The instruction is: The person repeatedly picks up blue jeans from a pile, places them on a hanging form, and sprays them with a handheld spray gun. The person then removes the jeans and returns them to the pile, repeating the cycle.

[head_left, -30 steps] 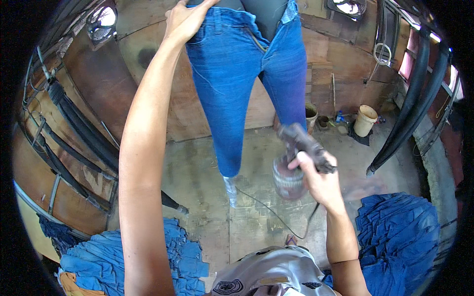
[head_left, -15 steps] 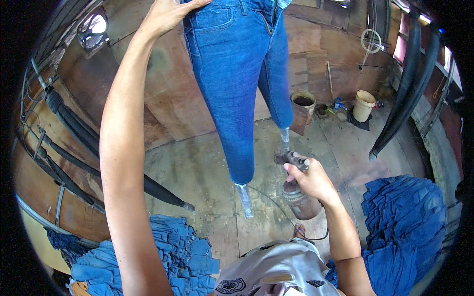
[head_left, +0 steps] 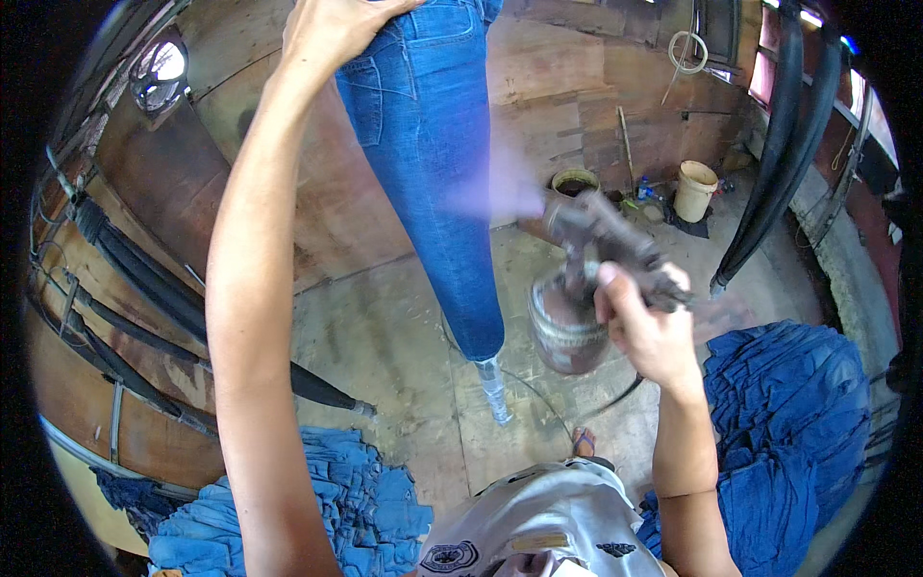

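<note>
A pair of blue jeans (head_left: 433, 183) hangs upright on a leg form, whose wrapped tip (head_left: 492, 389) sticks out below the hem. The jeans are turned side-on, and one leg hides the other. My left hand (head_left: 341, 34) grips them at the waistband, thumb along the top; its other fingers are partly hidden. In my right hand (head_left: 654, 332) is a spray gun (head_left: 606, 231), slightly blurred, with a round cup (head_left: 567, 332) under it. Its nozzle points left at the leg, and a pale purple mist (head_left: 490, 188) spreads between nozzle and denim.
Piles of blue denim lie at lower left (head_left: 356, 500) and right (head_left: 788, 442). Black-covered leg forms stick out at left (head_left: 144, 269) and right (head_left: 784, 144). Two buckets (head_left: 694, 190) stand by the back wall. A hose (head_left: 615, 396) trails near my foot (head_left: 584, 442).
The jeans have turned from front-on to side-on, so the second leg is now hidden. My right hand has raised the spray gun, and mist now shows at its nozzle.
</note>
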Demonstrator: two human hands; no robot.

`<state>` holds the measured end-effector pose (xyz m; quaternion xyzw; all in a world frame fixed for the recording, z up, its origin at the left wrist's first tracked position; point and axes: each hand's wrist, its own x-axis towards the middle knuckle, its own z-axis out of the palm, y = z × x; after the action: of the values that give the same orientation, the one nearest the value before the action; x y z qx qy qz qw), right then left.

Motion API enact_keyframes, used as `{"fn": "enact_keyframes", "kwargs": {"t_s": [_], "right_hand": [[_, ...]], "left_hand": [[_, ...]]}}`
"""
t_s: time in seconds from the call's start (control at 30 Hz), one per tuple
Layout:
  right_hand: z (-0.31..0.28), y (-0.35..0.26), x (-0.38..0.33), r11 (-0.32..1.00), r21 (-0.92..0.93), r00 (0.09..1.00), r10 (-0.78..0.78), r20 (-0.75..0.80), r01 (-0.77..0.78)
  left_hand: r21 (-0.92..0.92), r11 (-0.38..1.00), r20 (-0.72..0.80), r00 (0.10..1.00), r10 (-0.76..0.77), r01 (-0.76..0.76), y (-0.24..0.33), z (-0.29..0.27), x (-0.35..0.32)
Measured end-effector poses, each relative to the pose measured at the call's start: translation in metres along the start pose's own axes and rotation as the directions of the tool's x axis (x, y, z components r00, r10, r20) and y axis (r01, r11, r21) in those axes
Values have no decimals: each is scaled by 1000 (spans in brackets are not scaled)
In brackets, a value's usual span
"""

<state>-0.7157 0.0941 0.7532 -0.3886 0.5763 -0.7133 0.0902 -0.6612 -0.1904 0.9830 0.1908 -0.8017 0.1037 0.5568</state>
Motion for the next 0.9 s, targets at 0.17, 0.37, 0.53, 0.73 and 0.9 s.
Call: {"fn": "enact_keyframes", "kwargs": {"t_s": [0.17,0.37,0.53,0.73,0.9], "right_hand": [[-15,65,-16,872,-434,905,353,236,-227],[-13,71,-11,845,-481,918,355,175,-235],[-16,8,35,983,-180,996,-3,86,19],[-24,-53,71,942,-152,938,-321,-132,301],[-48,-38,81,964,-221,981,-168,-93,144]], "left_hand": [[34,999,-116,993,-36,40,31,25,-5],[273,962,-49,999,11,2,64,66,10],[-56,992,-135,985,105,-113,39,71,25],[-41,982,-127,976,175,-182,-30,72,46],[-50,970,13,971,240,-239,-39,72,58]]}}
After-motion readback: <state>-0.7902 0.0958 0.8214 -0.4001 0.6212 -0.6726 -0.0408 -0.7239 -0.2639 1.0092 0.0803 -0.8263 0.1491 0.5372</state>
